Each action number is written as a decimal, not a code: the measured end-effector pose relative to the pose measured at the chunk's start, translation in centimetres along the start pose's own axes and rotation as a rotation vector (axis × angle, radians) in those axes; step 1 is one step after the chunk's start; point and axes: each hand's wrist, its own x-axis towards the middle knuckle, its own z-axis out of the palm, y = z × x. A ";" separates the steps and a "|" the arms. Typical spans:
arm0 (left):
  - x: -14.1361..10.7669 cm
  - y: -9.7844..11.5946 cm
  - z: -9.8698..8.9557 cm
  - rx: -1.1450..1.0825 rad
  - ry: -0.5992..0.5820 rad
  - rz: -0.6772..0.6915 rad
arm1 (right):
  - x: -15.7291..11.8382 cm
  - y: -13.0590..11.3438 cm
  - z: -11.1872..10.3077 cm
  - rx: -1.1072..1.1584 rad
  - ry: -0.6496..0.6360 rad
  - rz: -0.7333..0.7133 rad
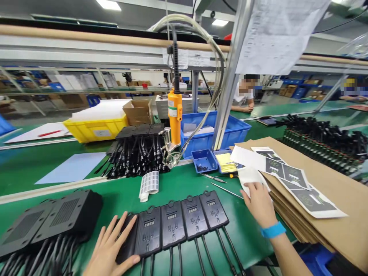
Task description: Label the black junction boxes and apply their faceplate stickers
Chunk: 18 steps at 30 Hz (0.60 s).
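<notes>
Several flat black electronic units (173,224) with small digit windows lie side by side, their cables running toward me. My left hand (110,245) rests with spread fingers on the leftmost black unit (126,239), partly covering it. To the right, my right hand (260,205), wearing a blue wristband (273,230), has its fingers closed on the edge of a curled white sheet (250,176). Dark printed label sheets (296,174) lie beside it on brown cardboard (324,168). Beyond the row sits a curled roll of small white labels (149,184).
An orange electric screwdriver (174,119) hangs over the green bench. Behind are stacked black cabled units (138,149), a yellow bin (96,128) and a blue crate (230,130). Larger black units (51,218) lie left. Tweezers (213,178) and a metal rod (227,190) lie near a small blue tray (204,160).
</notes>
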 end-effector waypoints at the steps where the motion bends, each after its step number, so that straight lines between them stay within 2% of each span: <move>1: 0.1 0.2 0.0 -0.013 0.000 -0.006 | 0.9 0.8 0.0 -0.062 0.015 0.055; 3: 0.0 0.9 -0.4 -0.057 -0.006 -0.034 | 2.3 1.9 0.4 -0.122 0.006 0.098; 6: -0.3 2.1 -1.3 -0.144 0.001 -0.077 | 3.2 2.6 1.1 -0.143 -0.030 0.051; 8: -0.7 2.7 -1.8 -0.220 0.025 -0.142 | 3.2 2.7 0.7 -0.148 -0.011 0.032; 11: -1.6 2.8 -2.2 -0.391 0.046 -0.359 | 2.4 2.4 -1.3 -0.073 0.167 0.015; 13: -2.3 2.5 -1.9 -0.545 0.078 -0.545 | 1.7 1.3 -2.4 0.114 0.292 -0.090; 14: -2.6 2.3 -1.6 -0.639 0.106 -0.638 | 1.3 0.4 -2.6 0.227 0.287 -0.163; 15: -2.9 2.1 -1.3 -0.737 0.135 -0.726 | 0.8 -0.9 -2.6 0.328 0.219 -0.232; 18: -3.0 2.2 -0.6 -0.980 0.194 -0.916 | -1.3 -6.3 -1.5 0.476 -0.208 -0.322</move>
